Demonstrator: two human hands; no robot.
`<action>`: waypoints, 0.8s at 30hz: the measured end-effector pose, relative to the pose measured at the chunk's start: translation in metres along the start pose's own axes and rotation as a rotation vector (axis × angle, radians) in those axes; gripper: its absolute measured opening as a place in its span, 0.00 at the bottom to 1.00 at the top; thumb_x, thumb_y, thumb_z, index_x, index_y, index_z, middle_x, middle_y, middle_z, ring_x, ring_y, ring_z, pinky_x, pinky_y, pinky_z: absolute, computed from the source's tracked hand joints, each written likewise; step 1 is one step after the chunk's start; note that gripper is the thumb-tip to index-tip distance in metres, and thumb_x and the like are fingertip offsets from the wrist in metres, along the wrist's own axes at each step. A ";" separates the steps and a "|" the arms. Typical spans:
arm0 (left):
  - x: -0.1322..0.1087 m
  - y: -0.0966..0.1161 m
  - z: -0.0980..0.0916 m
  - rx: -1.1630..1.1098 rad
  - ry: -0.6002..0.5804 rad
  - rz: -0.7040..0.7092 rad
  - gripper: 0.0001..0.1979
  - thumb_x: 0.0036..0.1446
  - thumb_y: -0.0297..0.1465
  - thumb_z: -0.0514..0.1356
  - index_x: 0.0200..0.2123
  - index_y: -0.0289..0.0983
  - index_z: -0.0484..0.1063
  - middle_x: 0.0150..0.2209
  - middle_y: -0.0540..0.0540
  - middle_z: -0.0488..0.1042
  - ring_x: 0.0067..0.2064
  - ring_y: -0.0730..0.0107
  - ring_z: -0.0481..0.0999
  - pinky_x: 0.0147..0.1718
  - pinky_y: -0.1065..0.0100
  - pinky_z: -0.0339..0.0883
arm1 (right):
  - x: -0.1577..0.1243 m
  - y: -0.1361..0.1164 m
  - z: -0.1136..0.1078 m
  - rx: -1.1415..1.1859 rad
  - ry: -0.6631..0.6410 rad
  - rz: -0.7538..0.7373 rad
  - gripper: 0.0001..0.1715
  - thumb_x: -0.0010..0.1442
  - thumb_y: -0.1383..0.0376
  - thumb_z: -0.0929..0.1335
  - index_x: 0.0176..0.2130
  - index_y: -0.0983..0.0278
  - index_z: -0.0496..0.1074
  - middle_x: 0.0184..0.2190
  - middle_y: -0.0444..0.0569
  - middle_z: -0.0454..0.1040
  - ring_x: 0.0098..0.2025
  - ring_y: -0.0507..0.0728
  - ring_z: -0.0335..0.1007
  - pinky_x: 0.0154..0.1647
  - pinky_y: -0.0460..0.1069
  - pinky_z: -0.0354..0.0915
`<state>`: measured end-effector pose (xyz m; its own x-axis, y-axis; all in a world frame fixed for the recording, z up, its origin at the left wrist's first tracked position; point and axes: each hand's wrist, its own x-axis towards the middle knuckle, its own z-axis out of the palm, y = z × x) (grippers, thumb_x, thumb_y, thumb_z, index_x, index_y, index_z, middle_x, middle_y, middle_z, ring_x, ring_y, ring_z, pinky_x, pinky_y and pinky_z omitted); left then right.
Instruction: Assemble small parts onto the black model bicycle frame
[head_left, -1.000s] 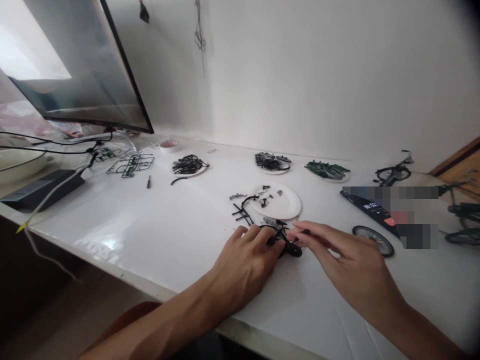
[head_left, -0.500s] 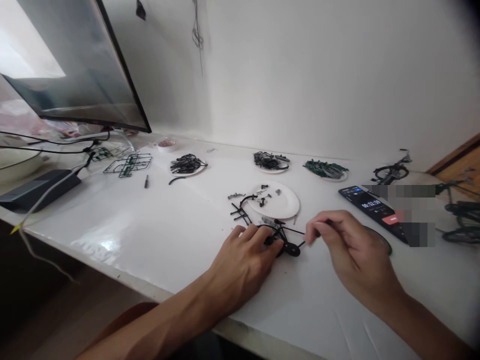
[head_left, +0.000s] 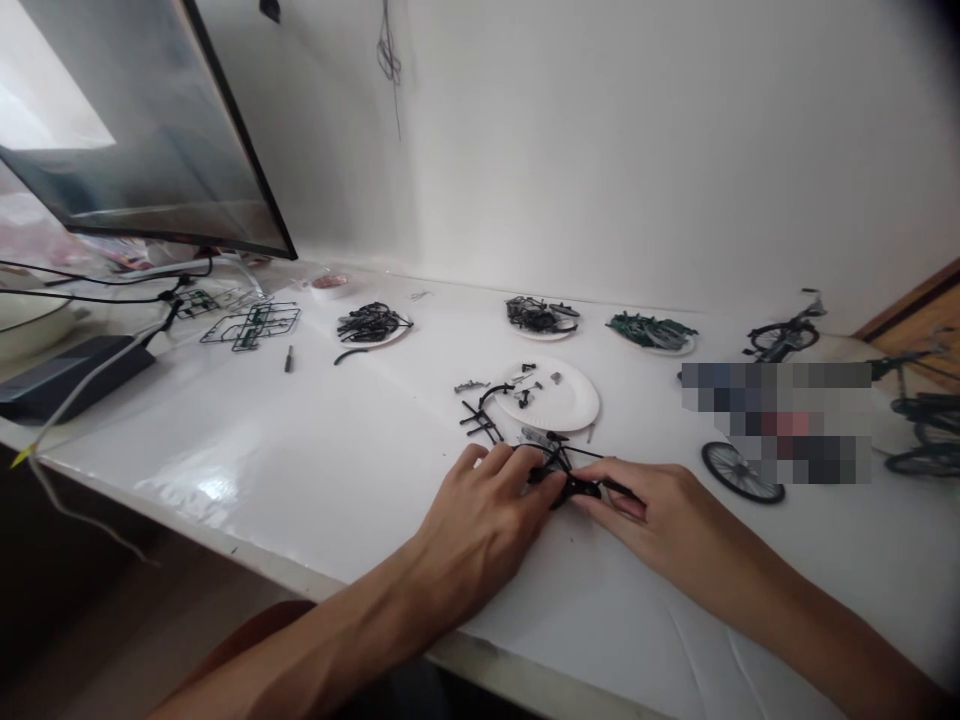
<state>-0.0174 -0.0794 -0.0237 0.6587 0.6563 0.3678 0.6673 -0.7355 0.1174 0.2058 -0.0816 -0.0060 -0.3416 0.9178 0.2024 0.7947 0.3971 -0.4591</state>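
A black model bicycle frame (head_left: 559,462) lies low over the white table near its front edge. My left hand (head_left: 487,510) is closed on its left part, fingers curled over it and hiding much of it. From the right, my right hand (head_left: 637,495) pinches the frame by its dark round piece at the lower end. A thin dark rod (head_left: 622,490) runs under those fingers; whether it belongs to the frame cannot be made out. Just beyond my hands are a black rack-like part (head_left: 480,422) and a white paper plate (head_left: 574,400) with small dark and grey pieces.
Farther back stand plates of black parts (head_left: 373,325) and green parts (head_left: 651,332). A spoked wheel (head_left: 742,472) lies right of my right hand, near a blurred-out patch. Assembled model bicycles (head_left: 787,335) stand far right. Left are green sprues (head_left: 255,325), a small screwdriver (head_left: 289,359) and a monitor (head_left: 172,130).
My right hand has moved left and down, from above the frame's right end onto its round piece. The spoked wheel has come into fuller view. My left hand stays in place.
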 end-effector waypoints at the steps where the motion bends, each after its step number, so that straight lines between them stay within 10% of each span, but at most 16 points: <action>1: 0.000 0.000 0.001 -0.001 0.007 -0.009 0.15 0.73 0.33 0.49 0.59 0.42 0.64 0.53 0.44 0.72 0.47 0.61 0.72 0.43 0.57 0.65 | 0.000 0.000 0.000 0.018 -0.011 0.020 0.10 0.62 0.60 0.70 0.42 0.61 0.79 0.28 0.44 0.81 0.24 0.54 0.75 0.25 0.46 0.70; 24: -0.001 0.000 -0.004 0.068 -0.044 -0.007 0.16 0.73 0.33 0.47 0.60 0.42 0.65 0.53 0.43 0.72 0.46 0.60 0.73 0.45 0.55 0.65 | 0.001 0.003 -0.007 0.059 0.050 0.134 0.19 0.61 0.52 0.70 0.48 0.58 0.77 0.23 0.41 0.74 0.24 0.53 0.70 0.24 0.46 0.65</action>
<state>-0.0194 -0.0812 -0.0202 0.6676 0.6691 0.3265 0.6929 -0.7188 0.0564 0.2109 -0.0797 -0.0011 -0.2080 0.9617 0.1785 0.8000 0.2723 -0.5347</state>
